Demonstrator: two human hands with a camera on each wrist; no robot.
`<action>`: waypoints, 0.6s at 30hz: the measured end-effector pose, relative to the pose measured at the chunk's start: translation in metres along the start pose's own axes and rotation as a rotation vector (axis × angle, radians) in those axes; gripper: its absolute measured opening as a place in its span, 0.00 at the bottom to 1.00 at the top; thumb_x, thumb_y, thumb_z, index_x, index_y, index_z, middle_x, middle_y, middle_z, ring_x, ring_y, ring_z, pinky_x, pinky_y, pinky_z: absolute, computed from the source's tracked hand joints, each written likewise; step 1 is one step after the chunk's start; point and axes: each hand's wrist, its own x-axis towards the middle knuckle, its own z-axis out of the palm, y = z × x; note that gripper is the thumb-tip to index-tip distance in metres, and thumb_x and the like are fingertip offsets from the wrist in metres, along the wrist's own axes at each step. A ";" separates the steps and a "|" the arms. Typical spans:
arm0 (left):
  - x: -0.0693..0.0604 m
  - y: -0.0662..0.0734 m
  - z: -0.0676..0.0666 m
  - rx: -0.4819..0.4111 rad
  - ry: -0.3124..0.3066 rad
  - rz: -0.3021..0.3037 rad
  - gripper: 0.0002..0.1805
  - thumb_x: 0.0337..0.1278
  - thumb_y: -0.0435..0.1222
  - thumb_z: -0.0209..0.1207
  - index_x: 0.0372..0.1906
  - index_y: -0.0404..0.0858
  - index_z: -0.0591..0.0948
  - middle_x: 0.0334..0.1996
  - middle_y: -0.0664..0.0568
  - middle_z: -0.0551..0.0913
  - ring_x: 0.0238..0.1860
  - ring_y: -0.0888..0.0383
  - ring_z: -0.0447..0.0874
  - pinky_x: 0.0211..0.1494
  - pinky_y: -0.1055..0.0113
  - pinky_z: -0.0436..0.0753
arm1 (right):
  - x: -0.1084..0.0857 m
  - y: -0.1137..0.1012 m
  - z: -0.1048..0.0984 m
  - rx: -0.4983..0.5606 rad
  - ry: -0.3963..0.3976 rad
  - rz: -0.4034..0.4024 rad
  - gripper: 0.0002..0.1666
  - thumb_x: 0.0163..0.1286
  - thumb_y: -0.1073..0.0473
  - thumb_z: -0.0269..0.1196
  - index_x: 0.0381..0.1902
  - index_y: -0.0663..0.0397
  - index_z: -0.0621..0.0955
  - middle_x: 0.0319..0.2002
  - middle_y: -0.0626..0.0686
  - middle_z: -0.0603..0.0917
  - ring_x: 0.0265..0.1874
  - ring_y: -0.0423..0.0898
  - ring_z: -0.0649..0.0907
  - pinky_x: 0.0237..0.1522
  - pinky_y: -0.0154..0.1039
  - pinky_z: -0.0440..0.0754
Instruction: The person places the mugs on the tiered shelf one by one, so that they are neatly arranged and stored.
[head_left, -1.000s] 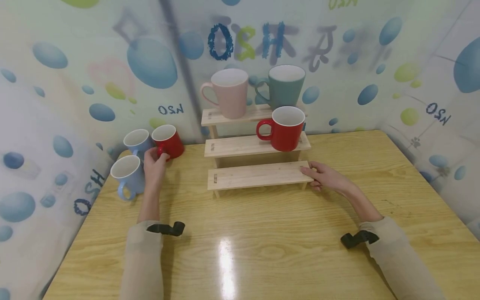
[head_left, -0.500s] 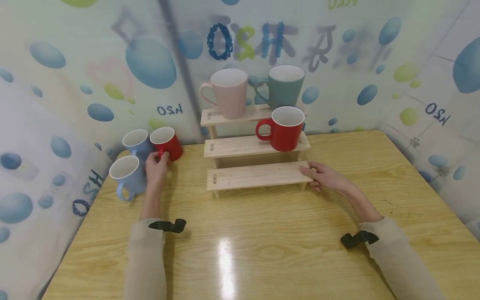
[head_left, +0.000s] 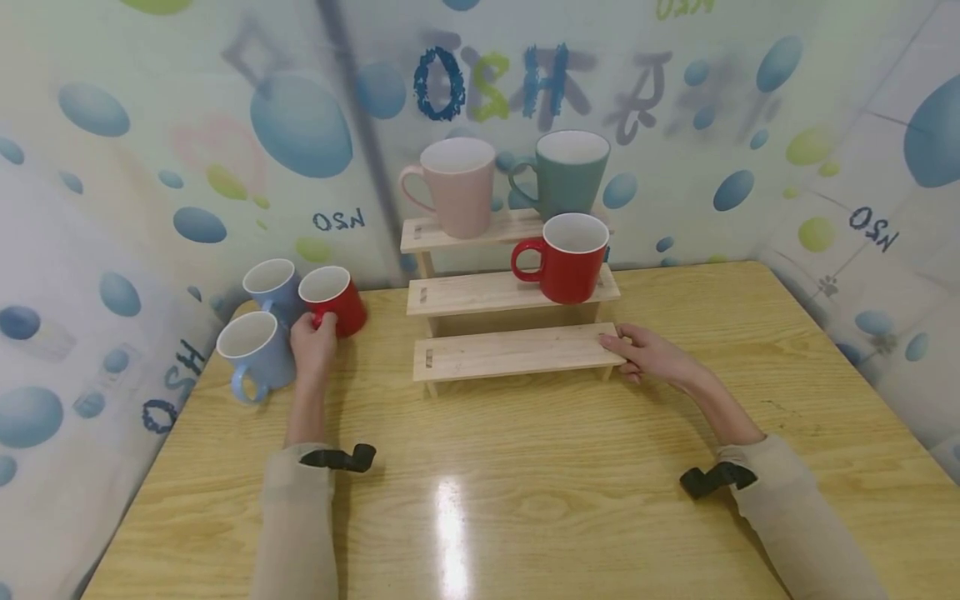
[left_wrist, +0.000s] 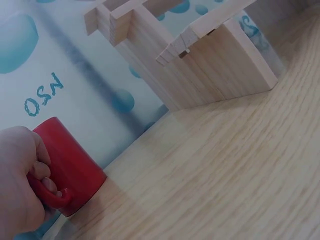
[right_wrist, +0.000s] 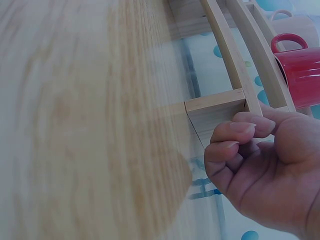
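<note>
My left hand grips the handle of a red mug at the left; in the left wrist view the fingers of the hand curl round the handle of the mug. Two light blue mugs stand close beside it. My right hand pinches the right end of the lowest shelf of a three-step wooden rack. In the right wrist view, the hand has its fingertips at the shelf's end, other fingers curled.
On the rack's top step stand a pink mug and a teal mug. Another red mug is at the right of the middle step. The wooden table meets a patterned backdrop behind and at both sides.
My left hand and the red mug it holds have moved slightly toward the front of the table. My right hand has stayed at the shelf's end.
</note>
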 end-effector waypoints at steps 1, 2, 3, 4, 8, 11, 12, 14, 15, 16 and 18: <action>0.000 -0.001 0.000 -0.005 0.010 0.007 0.13 0.63 0.34 0.52 0.23 0.38 0.67 0.19 0.55 0.65 0.28 0.57 0.66 0.29 0.69 0.65 | 0.000 0.000 0.000 -0.001 0.000 0.000 0.21 0.82 0.48 0.48 0.36 0.61 0.62 0.20 0.50 0.63 0.19 0.44 0.69 0.27 0.36 0.70; 0.000 -0.002 0.000 -0.007 0.023 0.016 0.13 0.63 0.34 0.52 0.22 0.38 0.66 0.18 0.56 0.65 0.26 0.57 0.65 0.28 0.69 0.64 | 0.000 0.000 0.000 -0.002 0.000 0.000 0.21 0.82 0.48 0.48 0.36 0.61 0.62 0.20 0.50 0.63 0.19 0.44 0.69 0.27 0.36 0.70; 0.000 -0.002 -0.001 -0.012 0.035 0.021 0.13 0.62 0.33 0.51 0.22 0.38 0.66 0.17 0.56 0.64 0.25 0.57 0.65 0.26 0.69 0.64 | 0.000 0.000 0.000 -0.003 0.000 0.001 0.21 0.82 0.48 0.48 0.36 0.61 0.62 0.20 0.50 0.63 0.19 0.44 0.69 0.27 0.36 0.70; 0.000 -0.002 -0.001 -0.022 0.047 0.024 0.13 0.62 0.33 0.51 0.22 0.38 0.66 0.16 0.57 0.63 0.24 0.58 0.64 0.25 0.69 0.63 | 0.000 0.000 0.000 -0.005 0.001 0.000 0.21 0.82 0.48 0.48 0.36 0.61 0.62 0.20 0.50 0.63 0.19 0.44 0.69 0.27 0.36 0.70; -0.001 0.001 -0.002 -0.053 0.094 0.040 0.13 0.59 0.32 0.52 0.20 0.38 0.65 0.14 0.59 0.62 0.22 0.58 0.64 0.23 0.69 0.62 | 0.000 0.000 0.000 -0.002 0.003 0.001 0.22 0.82 0.48 0.48 0.36 0.61 0.62 0.20 0.50 0.63 0.19 0.44 0.69 0.27 0.36 0.70; -0.002 0.003 -0.002 -0.069 0.118 0.049 0.14 0.58 0.32 0.52 0.19 0.39 0.65 0.12 0.60 0.62 0.21 0.59 0.64 0.22 0.70 0.62 | -0.001 0.000 0.000 0.002 0.007 0.004 0.22 0.82 0.48 0.48 0.36 0.61 0.62 0.20 0.50 0.63 0.19 0.44 0.69 0.27 0.36 0.70; -0.002 0.004 -0.002 -0.076 0.124 0.051 0.14 0.57 0.32 0.52 0.19 0.39 0.64 0.12 0.60 0.61 0.21 0.59 0.64 0.22 0.70 0.61 | -0.001 0.000 0.000 0.002 0.007 0.006 0.22 0.82 0.48 0.48 0.36 0.61 0.62 0.20 0.50 0.63 0.19 0.44 0.69 0.27 0.36 0.70; -0.003 0.007 -0.002 -0.106 0.137 0.054 0.14 0.56 0.31 0.52 0.19 0.39 0.64 0.12 0.60 0.61 0.20 0.60 0.63 0.22 0.70 0.61 | -0.001 0.001 0.000 0.000 0.007 0.009 0.22 0.82 0.48 0.48 0.37 0.61 0.62 0.20 0.51 0.63 0.19 0.44 0.70 0.28 0.36 0.70; -0.003 0.009 -0.002 -0.124 0.144 0.052 0.14 0.56 0.31 0.52 0.18 0.39 0.64 0.12 0.60 0.61 0.20 0.60 0.63 0.21 0.70 0.61 | 0.000 0.001 0.000 -0.003 0.007 0.010 0.22 0.82 0.48 0.48 0.37 0.61 0.62 0.20 0.51 0.64 0.19 0.44 0.70 0.28 0.36 0.70; -0.004 0.012 -0.002 -0.143 0.150 0.051 0.14 0.56 0.31 0.52 0.18 0.39 0.64 0.12 0.60 0.61 0.20 0.60 0.63 0.22 0.70 0.61 | 0.000 0.001 0.000 -0.006 0.007 0.010 0.22 0.82 0.47 0.48 0.37 0.61 0.62 0.21 0.51 0.64 0.19 0.44 0.70 0.28 0.36 0.69; -0.005 0.017 -0.003 -0.186 0.160 0.048 0.14 0.56 0.31 0.52 0.18 0.38 0.64 0.12 0.59 0.62 0.19 0.60 0.63 0.22 0.70 0.61 | 0.000 0.000 0.000 -0.008 0.006 0.011 0.22 0.82 0.47 0.48 0.37 0.61 0.62 0.21 0.51 0.64 0.20 0.44 0.70 0.28 0.36 0.69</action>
